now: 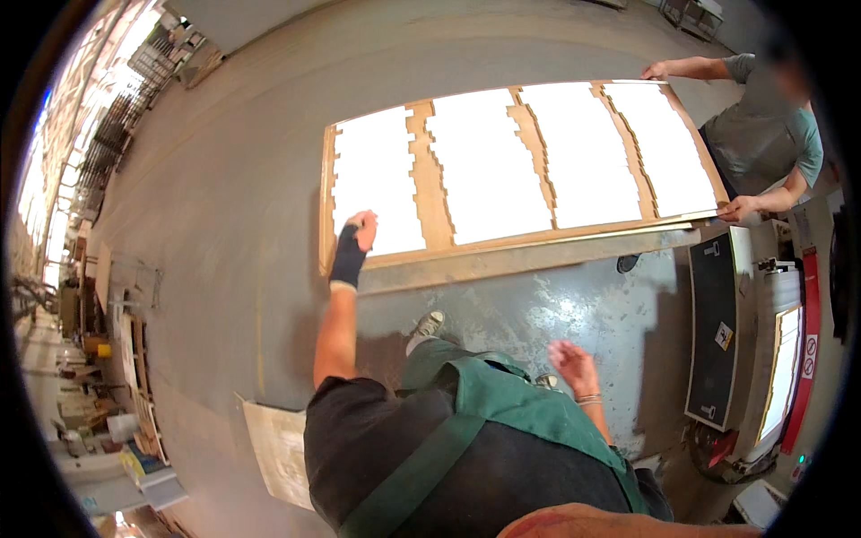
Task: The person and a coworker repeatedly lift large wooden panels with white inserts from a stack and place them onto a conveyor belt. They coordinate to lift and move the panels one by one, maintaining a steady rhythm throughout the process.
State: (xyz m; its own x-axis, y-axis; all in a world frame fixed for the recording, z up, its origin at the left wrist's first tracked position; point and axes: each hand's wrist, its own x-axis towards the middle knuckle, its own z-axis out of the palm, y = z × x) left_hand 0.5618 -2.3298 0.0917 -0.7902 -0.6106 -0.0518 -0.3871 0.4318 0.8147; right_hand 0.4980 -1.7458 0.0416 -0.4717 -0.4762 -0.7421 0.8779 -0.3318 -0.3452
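While the left hand point(361, 230), wrapped in a dark wrist brace, grips the near left corner of a large wooden board point(520, 242), its fingers curl around the edge at about ten o'clock from the person's body. The board carries white cut panels point(489, 166) separated by jagged brown strips and lies tilted over the grey floor point(233, 197), filling the twelve-to-two o'clock part of the view. The right hand point(572, 363) hangs free at about three o'clock from the green apron point(520, 417), holding nothing, its fingers loosely spread above the shiny floor. A co-worker in a grey shirt point(762, 125) at two o'clock holds the far end of the board with both hands. A dark machine cabinet point(713, 332) stands at three o'clock.
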